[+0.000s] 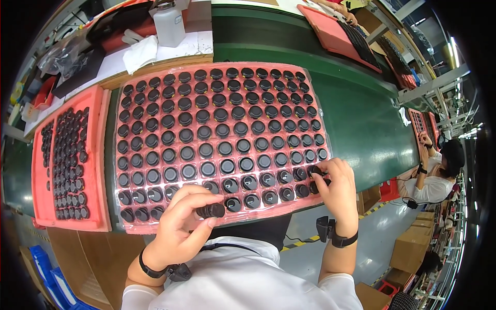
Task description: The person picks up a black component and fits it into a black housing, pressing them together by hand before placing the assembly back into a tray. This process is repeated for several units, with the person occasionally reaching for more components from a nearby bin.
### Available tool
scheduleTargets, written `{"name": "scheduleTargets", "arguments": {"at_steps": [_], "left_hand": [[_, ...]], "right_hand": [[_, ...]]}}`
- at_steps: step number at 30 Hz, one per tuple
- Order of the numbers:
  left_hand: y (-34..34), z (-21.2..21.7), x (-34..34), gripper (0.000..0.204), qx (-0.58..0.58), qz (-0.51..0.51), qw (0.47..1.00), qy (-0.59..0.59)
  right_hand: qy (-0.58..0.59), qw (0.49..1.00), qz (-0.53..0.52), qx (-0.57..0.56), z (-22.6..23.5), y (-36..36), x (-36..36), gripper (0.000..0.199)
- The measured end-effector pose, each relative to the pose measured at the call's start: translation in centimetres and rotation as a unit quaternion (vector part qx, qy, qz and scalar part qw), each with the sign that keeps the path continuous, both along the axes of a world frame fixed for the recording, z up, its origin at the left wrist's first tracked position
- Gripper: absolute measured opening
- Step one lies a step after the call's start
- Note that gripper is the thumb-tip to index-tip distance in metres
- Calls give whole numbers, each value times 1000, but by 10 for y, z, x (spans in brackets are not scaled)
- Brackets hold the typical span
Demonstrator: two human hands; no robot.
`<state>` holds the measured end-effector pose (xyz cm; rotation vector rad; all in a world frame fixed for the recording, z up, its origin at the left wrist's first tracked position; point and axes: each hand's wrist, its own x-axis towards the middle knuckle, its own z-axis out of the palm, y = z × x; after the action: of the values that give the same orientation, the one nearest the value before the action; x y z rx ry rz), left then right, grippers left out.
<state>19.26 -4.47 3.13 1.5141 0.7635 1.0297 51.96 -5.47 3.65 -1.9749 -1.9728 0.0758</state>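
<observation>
a large pink foam tray [155, 227] was seen across the middle of the frame, lying on a green belt [361, 119], its rows of round pockets filled with small black caps [222, 132]. the left hand [178, 227], at lower centre, was closed around a short stack of black caps [211, 210] held just over the tray's near edge. the right hand [338, 188], at lower right, was pinched narrowly on a single cap [315, 170] at the tray's right edge. the step was judged to be work along the near rows, cap by cap; a steady pinch and careful aim at one pocket seemed called for. a second pink tray [98, 155] of smaller dark parts lay at left. a white bottle [169, 23] stood at upper left, its label unreadable. cardboard boxes [413, 248] were stacked at lower right.
</observation>
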Motion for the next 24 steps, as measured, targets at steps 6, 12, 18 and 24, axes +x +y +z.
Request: {"name": "scheduleTargets", "arguments": {"at_steps": [6, 12, 18, 24], "left_hand": [[2, -4, -5, 38, 47, -11, 998, 38], [0, 1, 0, 42, 13, -17, 999, 28], [-3, 0, 0, 45, -34, -56, 998, 13], [-4, -4, 0, 46, -9, -67, 998, -4]], "right_hand": [[-7, 1000, 13, 16, 0, 3, -4, 19], [114, 989, 86, 30, 12, 0, -36, 20], [366, 899, 238, -44, 7, -6, -93, 25], [463, 839, 274, -87, 4, -5, -117, 27]]}}
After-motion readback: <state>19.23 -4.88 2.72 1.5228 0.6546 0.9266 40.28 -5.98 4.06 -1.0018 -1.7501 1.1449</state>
